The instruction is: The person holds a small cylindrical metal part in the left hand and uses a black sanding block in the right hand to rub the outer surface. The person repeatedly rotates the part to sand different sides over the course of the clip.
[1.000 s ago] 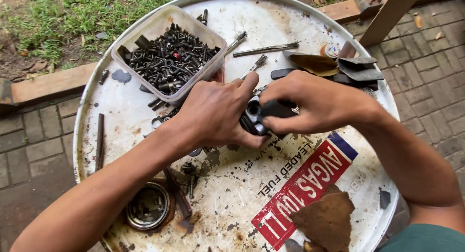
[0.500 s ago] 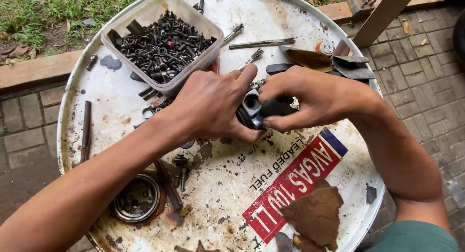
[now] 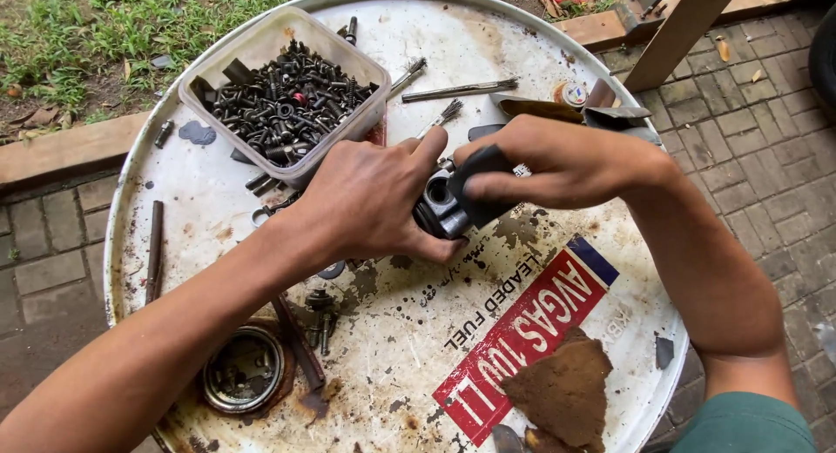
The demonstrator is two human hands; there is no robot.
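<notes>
Over the middle of a white, stained drum top (image 3: 392,357), both my hands hold one small metal part. My left hand (image 3: 370,205) grips the grey cylindrical metal part (image 3: 442,202) from the left, thumb and fingers wrapped around it. My right hand (image 3: 557,166) presses a dark piece of rubber or cloth (image 3: 477,185) against the part's right side. The part's round opening faces up towards me. Most of the part is hidden by my fingers.
A clear plastic tub (image 3: 261,48) full of black bolts and nuts stands at the back left. Small wire brushes (image 3: 457,90), loose bolts (image 3: 318,318), a rusty rod (image 3: 154,248) and a round bung hole (image 3: 244,369) lie about. Brick paving and grass surround the drum.
The view has shifted a little and closed in on the drum. My hands stay together on the metal part; the right hand's dark piece now covers more of its right side.
</notes>
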